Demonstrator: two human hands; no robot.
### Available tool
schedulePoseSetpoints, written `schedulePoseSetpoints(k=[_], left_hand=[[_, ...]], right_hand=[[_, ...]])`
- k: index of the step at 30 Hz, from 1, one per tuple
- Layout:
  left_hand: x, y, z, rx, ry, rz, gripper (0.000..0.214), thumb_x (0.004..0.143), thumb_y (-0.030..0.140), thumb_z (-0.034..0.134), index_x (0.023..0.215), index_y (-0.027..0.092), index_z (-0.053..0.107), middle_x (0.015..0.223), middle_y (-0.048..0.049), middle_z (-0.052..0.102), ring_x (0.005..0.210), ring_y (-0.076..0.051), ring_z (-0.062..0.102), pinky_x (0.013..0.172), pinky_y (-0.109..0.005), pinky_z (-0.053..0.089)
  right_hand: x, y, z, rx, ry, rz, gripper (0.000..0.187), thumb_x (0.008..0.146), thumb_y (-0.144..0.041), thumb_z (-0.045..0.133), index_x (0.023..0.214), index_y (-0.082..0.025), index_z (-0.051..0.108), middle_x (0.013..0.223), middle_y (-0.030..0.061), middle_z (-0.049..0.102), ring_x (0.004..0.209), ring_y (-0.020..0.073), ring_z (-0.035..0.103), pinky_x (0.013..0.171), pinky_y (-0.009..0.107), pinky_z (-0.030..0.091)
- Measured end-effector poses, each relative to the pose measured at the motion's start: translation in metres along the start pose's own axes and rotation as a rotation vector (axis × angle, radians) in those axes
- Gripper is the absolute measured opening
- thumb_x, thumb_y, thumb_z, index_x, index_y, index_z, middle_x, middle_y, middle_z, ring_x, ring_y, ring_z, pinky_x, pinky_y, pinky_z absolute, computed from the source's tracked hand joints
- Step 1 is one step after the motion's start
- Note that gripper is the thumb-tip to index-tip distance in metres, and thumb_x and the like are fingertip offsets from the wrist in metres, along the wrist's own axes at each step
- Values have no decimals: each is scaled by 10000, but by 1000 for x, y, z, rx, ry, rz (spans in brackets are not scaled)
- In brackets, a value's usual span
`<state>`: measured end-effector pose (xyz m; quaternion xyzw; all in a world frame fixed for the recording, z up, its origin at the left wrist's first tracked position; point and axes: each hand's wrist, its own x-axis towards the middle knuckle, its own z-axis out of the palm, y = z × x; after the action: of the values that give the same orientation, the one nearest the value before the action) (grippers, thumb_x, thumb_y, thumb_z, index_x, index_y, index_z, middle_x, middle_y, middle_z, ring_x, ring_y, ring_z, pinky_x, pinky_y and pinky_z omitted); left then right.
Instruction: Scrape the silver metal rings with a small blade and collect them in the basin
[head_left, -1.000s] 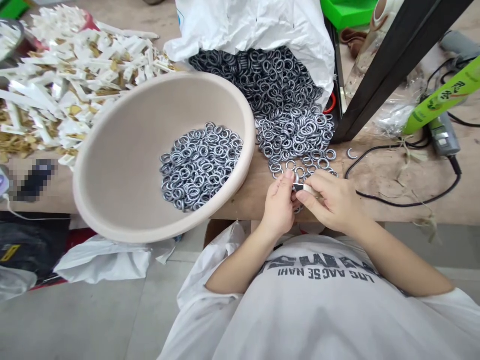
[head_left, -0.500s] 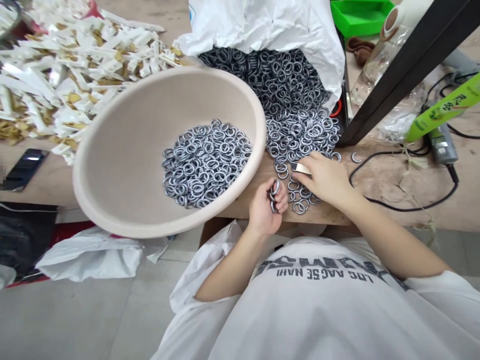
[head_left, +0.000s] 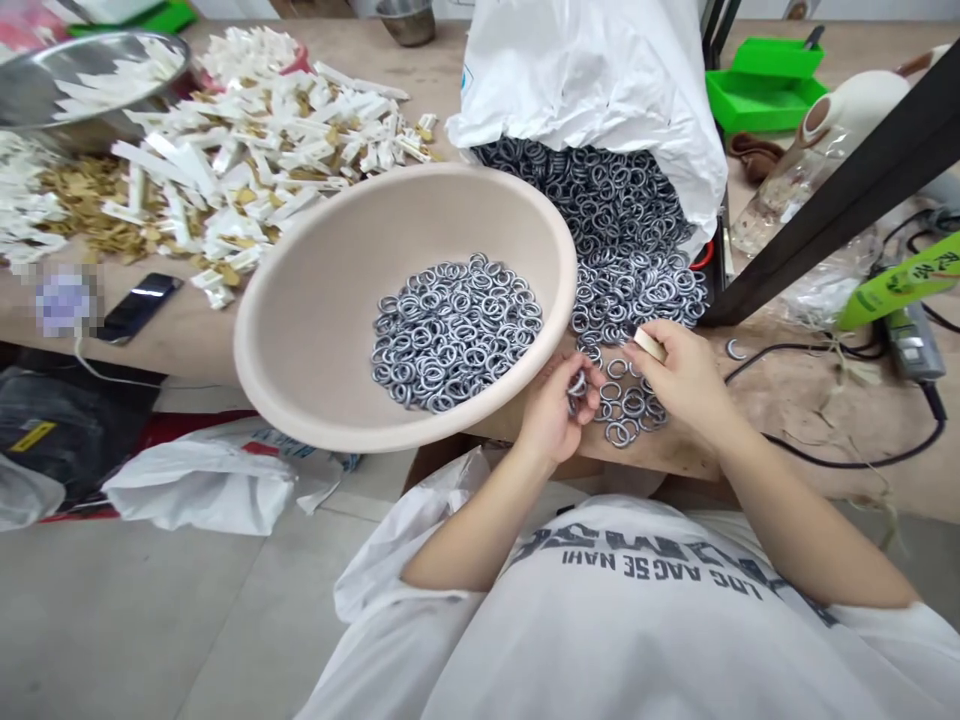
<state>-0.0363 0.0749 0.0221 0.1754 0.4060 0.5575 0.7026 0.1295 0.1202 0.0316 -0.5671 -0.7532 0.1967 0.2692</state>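
Observation:
My left hand (head_left: pixel 556 408) is curled at the table's front edge, with a few metal rings (head_left: pixel 577 384) pinched in its fingers. My right hand (head_left: pixel 681 378) is closed on a small beige block (head_left: pixel 650 345) and rests over loose rings (head_left: pixel 626 410) on the table. A big beige bowl (head_left: pixel 315 300) with a heap of rings (head_left: pixel 456 330) in it overhangs the table edge just left of my left hand. Behind my hands, many more rings (head_left: pixel 615 235) spill from a white sack (head_left: pixel 592 80).
White and tan plastic pieces (head_left: pixel 225 170) cover the table's left part, by a metal basin (head_left: pixel 75 85) and a phone (head_left: pixel 139 308). A black post (head_left: pixel 832 195), green trays (head_left: pixel 765 85), a green bottle (head_left: pixel 900 280) and black cables (head_left: pixel 847 460) are on the right. Bags (head_left: pixel 202 485) lie on the floor.
My hands parted: the left drew back to the table edge with rings pinched in it, while the right reached forward over the loose rings with the beige block. The view shifted.

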Motion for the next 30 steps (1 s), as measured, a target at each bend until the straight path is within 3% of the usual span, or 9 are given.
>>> schedulePoseSetpoints(k=[3, 6, 9, 15, 18, 21, 24, 26, 30], left_hand=[[-2, -11, 13, 55, -6, 34, 425, 818, 566, 731, 929, 180, 592, 715, 31, 590, 487, -43, 474, 365, -135, 252], [-6, -24, 27, 65, -9, 23, 508, 812, 681, 676, 883, 190, 567, 613, 64, 469, 450, -47, 398, 360, -141, 235], [-8, -29, 34, 54, -10, 5, 510, 782, 668, 719, 855, 198, 536, 607, 81, 415, 438, -39, 346, 368, -139, 210], [-6, -26, 33, 142, -141, 26, 490, 789, 618, 747, 801, 193, 503, 565, 95, 355, 417, -25, 240, 384, -150, 176], [-6, -27, 34, 159, -161, -12, 514, 803, 653, 711, 775, 194, 480, 540, 99, 324, 410, -29, 232, 386, -152, 169], [-8, -28, 36, 153, -149, -44, 498, 829, 647, 685, 782, 195, 481, 542, 93, 358, 408, -34, 238, 382, -158, 158], [-9, -27, 37, 148, -152, -46, 504, 815, 628, 711, 758, 187, 474, 563, 83, 405, 410, -29, 247, 378, -163, 164], [-8, -24, 38, 137, -136, -45, 531, 798, 643, 718, 735, 185, 456, 579, 78, 415, 416, -27, 265, 377, -162, 173], [-8, -19, 36, 85, -55, -34, 554, 778, 652, 731, 731, 194, 422, 570, 90, 383, 417, -27, 269, 377, -154, 176]], right_hand=[[-20, -10, 3, 303, 124, -35, 190, 961, -406, 595, 949, -224, 646, 837, 19, 661, 775, 189, 601, 730, 320, 454], [-37, -14, 12, 355, 229, -120, 163, 954, -390, 622, 968, -233, 664, 905, 38, 638, 855, 206, 605, 799, 357, 482], [-44, -10, 15, 370, 275, -128, 140, 935, -371, 655, 973, -236, 667, 943, 49, 607, 913, 221, 600, 842, 387, 495], [-36, 4, -3, 688, 67, -105, 236, 909, -363, 699, 1117, -251, 692, 1031, 43, 641, 996, 207, 619, 933, 388, 492], [-34, 4, -6, 743, 49, -134, 243, 873, -363, 747, 1090, -258, 717, 1011, 32, 643, 989, 203, 619, 935, 379, 490], [-34, 1, -1, 826, 66, -72, 259, 838, -383, 778, 1049, -259, 696, 997, 20, 651, 902, 187, 628, 838, 343, 510], [-30, -1, 1, 914, -1, 66, 247, 903, -479, 677, 966, -244, 638, 833, -8, 642, 690, 156, 595, 659, 299, 490], [-29, -2, -4, 806, -2, 81, 284, 947, -519, 596, 939, -236, 612, 778, -9, 628, 668, 158, 580, 637, 295, 467], [-36, -6, -19, 252, 16, -178, 281, 998, -459, 529, 903, -216, 634, 837, 31, 644, 782, 175, 587, 697, 306, 407]])
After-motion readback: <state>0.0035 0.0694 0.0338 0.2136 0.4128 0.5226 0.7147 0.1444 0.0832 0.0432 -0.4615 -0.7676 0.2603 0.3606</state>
